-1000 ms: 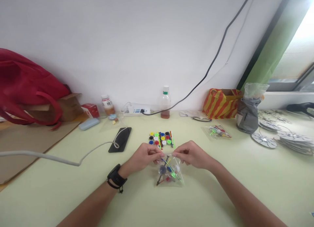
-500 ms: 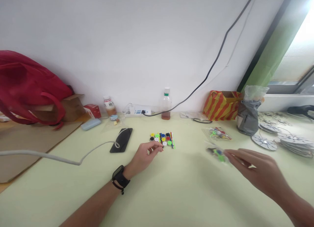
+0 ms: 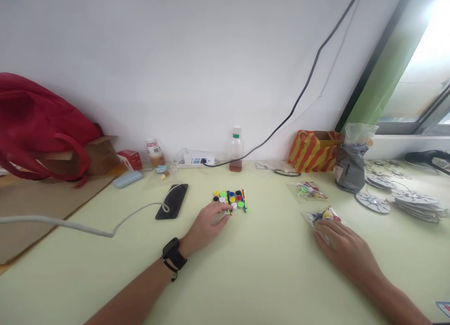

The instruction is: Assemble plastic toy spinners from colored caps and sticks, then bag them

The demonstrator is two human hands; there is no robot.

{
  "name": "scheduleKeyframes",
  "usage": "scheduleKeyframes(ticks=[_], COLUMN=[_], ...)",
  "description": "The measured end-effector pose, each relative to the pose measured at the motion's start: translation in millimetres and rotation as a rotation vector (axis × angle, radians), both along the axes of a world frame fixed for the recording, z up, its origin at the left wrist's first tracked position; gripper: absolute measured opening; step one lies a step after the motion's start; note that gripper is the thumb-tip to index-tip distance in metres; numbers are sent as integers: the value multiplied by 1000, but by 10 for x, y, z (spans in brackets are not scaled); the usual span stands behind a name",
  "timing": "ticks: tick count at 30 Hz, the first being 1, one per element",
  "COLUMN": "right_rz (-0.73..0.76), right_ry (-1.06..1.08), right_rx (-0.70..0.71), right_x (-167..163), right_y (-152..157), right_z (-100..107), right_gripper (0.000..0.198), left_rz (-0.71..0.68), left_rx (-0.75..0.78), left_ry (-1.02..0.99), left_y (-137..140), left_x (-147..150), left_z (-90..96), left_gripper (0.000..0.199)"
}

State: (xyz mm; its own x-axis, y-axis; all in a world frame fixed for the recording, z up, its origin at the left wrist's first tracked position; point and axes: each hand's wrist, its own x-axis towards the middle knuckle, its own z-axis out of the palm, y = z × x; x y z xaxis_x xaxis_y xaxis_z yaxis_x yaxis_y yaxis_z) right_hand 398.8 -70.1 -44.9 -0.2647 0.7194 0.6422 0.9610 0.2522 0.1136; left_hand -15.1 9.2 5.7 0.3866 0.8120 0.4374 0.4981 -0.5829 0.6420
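Note:
My left hand [image 3: 207, 224] rests on the table at the near edge of a group of coloured plastic discs [image 3: 233, 199]. Its thumb and fingers are closed around small coloured plastic pieces [image 3: 228, 212], too small to make out well. Several thin coloured sticks [image 3: 245, 201] stand along the right side of the discs. On the right, my right hand [image 3: 346, 250] lies over a clear plastic bag [image 3: 327, 213] with colourful parts inside, its fingers bent onto the near part of the bag. The fingertips partly hide the bag. Behind it lies another clear bag [image 3: 309, 190] of coloured parts.
A black phone [image 3: 172, 202] with a grey cable lies left of the discs. Along the wall stand a bottle [image 3: 236, 149], a power strip [image 3: 197, 159], a striped bag [image 3: 312, 151] and a grey bag [image 3: 351, 168]. Stacked round discs [image 3: 418, 203] are at far right.
My right hand has lowered the clear bag from above the table onto it, and its fingers now lie over it. My left thumb and fingers have spread slightly around the small pieces.

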Motion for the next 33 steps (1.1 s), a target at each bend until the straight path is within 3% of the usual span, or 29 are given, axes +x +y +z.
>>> scheduleKeyframes(ticks=[5,10,21,24,27,33], right_rz=[39,46,31,69,175,343], right_ry=[103,76,45,76,148,241], right_rx=[-101,-160,-100,-39,-91,-526], right_x=[57,122,190,-6,-366,-1115], right_y=[198,444,809,788,721,622], right_z=[67,59,88,155,255,453], right_gripper=[27,23,26,28,27,41], left_rz=[-6,-9,93,147,181,142], left_rx=[-11,-17,113,132,125,106], left_ry=[-8,-1,-21,-13,11,102], left_y=[7,3,95,123,148,139], left_x=[4,2,-45,-62,-91,-111], left_z=[-8,-3,-4,-30,-80,-129], left_gripper=[23,22,21,23,26,37])
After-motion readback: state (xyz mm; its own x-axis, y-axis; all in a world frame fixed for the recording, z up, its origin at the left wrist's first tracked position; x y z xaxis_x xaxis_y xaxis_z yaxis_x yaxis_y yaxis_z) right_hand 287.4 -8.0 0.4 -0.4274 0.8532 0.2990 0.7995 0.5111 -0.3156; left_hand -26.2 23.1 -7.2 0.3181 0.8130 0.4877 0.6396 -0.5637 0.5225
